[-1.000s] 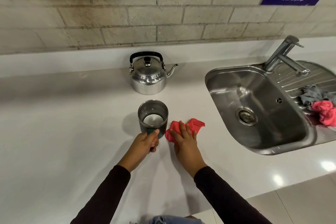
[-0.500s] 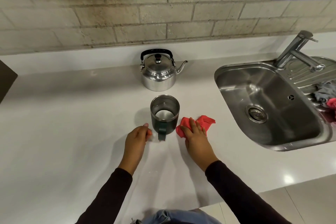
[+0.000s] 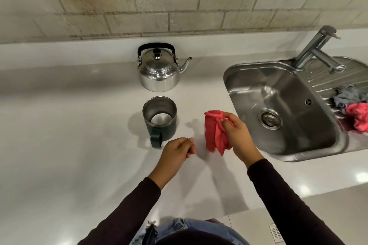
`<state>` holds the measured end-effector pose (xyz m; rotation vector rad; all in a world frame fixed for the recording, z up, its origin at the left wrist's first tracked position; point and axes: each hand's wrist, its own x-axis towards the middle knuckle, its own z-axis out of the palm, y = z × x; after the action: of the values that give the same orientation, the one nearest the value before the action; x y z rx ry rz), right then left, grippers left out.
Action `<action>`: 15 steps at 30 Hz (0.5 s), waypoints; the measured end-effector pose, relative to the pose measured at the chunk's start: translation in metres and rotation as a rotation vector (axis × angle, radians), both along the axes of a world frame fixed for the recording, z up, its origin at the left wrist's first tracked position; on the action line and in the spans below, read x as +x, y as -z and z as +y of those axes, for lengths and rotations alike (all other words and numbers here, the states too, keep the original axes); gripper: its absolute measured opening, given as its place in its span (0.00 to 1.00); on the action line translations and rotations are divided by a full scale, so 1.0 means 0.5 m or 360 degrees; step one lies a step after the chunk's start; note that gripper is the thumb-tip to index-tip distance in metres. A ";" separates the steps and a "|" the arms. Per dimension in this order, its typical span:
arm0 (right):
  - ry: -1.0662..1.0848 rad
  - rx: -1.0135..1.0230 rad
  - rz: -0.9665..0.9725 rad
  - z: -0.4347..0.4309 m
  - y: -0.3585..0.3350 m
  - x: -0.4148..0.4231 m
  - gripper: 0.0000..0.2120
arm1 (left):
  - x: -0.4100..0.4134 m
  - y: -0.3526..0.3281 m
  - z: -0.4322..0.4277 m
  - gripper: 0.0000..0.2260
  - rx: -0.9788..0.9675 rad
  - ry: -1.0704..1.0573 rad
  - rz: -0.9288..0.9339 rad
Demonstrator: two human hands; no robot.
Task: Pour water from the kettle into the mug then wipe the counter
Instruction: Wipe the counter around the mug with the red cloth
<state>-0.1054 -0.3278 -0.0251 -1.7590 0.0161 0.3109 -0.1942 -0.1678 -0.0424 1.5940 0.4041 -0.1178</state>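
Observation:
A shiny metal kettle (image 3: 159,71) with a black handle stands at the back of the white counter (image 3: 69,135), spout pointing right. In front of it sits a dark green mug (image 3: 160,119) with a steel inside, its handle toward me. My right hand (image 3: 237,135) holds a red cloth (image 3: 214,131) lifted off the counter, hanging down, to the right of the mug. My left hand (image 3: 176,154) hovers just below and right of the mug handle, fingers loosely curled, holding nothing and not touching the mug.
A steel sink (image 3: 282,109) with a tap (image 3: 316,47) lies to the right. Grey and pink cloths (image 3: 352,105) sit on its drainboard. A tiled wall runs behind, and the counter's front edge is near my body.
My right hand has lifted the red cloth off the counter and moved it right. My left hand let go of the mug handle and drew back toward me.

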 end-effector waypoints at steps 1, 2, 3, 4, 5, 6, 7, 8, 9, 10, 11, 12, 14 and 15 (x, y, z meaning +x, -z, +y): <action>0.0049 0.0045 -0.0002 -0.003 -0.010 0.023 0.13 | 0.011 -0.002 -0.008 0.19 -0.0001 -0.0014 0.0000; 0.0058 0.0066 -0.0010 -0.013 -0.020 0.056 0.12 | 0.028 0.001 -0.026 0.19 -0.0011 -0.0042 0.0007; 0.0068 0.0076 -0.0036 -0.015 -0.031 0.086 0.12 | 0.042 0.001 -0.036 0.19 -0.0009 -0.0062 0.0009; 0.0067 0.0092 -0.0049 -0.018 -0.040 0.120 0.11 | 0.056 0.002 -0.049 0.19 -0.0010 -0.0086 0.0012; 0.0061 0.0098 -0.0072 -0.019 -0.049 0.155 0.11 | 0.069 0.002 -0.061 0.20 -0.0002 -0.0109 0.0028; 0.0067 0.0092 -0.0114 -0.016 -0.057 0.192 0.10 | 0.081 0.002 -0.071 0.20 -0.0001 -0.0134 0.0036; 0.0075 0.0077 -0.0165 -0.011 -0.066 0.226 0.10 | 0.090 0.001 -0.078 0.20 0.0006 -0.0158 0.0041; 0.0071 0.0072 -0.0212 -0.004 -0.071 0.264 0.10 | 0.100 0.002 -0.086 0.20 0.0013 -0.0191 0.0046; 0.0074 0.0086 -0.0254 0.006 -0.078 0.299 0.10 | 0.107 0.001 -0.092 0.20 0.0026 -0.0217 0.0046; 0.0071 0.0098 -0.0302 0.020 -0.081 0.337 0.10 | 0.113 0.004 -0.097 0.21 0.0037 -0.0253 0.0039; 0.0063 0.0105 -0.0352 0.038 -0.082 0.373 0.10 | 0.119 0.006 -0.102 0.21 0.0055 -0.0289 0.0040; 0.0046 0.0107 -0.0395 0.057 -0.078 0.408 0.09 | 0.125 0.010 -0.110 0.22 0.0061 -0.0322 0.0043; 0.0007 -0.0026 -0.0354 0.094 -0.051 0.463 0.07 | 0.129 0.015 -0.123 0.22 0.0085 -0.0366 0.0062; -0.0061 -0.0135 -0.0347 0.110 -0.029 0.484 0.07 | 0.129 0.016 -0.131 0.22 0.0097 -0.0384 0.0075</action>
<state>0.1367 -0.2729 -0.0106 -1.8712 -0.1636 0.1463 -0.1297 -0.2332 -0.0503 1.5918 0.6379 0.0419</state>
